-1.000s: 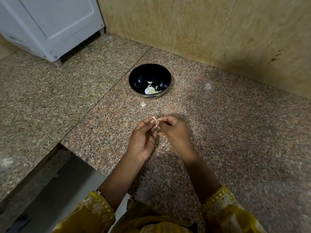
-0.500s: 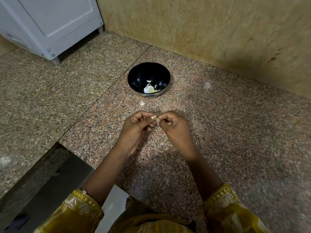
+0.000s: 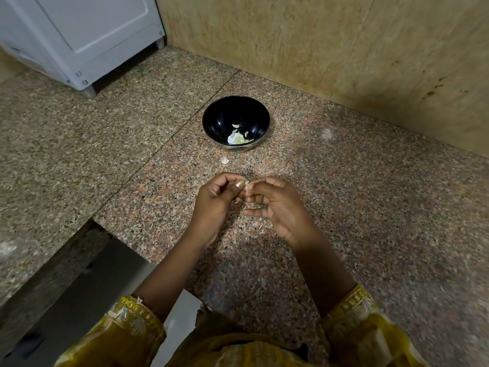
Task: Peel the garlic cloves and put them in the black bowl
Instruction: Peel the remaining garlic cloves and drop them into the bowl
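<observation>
I see pale peeled pieces already in the black bowl (image 3: 211,120) at the far side, while my left hand (image 3: 214,201) and right hand (image 3: 277,205) both pinch one garlic clove (image 3: 246,185), not yet peeled.

The bowl (image 3: 219,120) is glossy black, with pale cream garlic pieces (image 3: 236,139) inside. The surface (image 3: 370,207) is speckled granite, pink, grey and black. Behind, the wall (image 3: 317,43) is mottled tan. The sleeves (image 3: 127,327) are mustard yellow with gold patterned cuffs; one thumbnail (image 3: 239,184) glints gold.
</observation>
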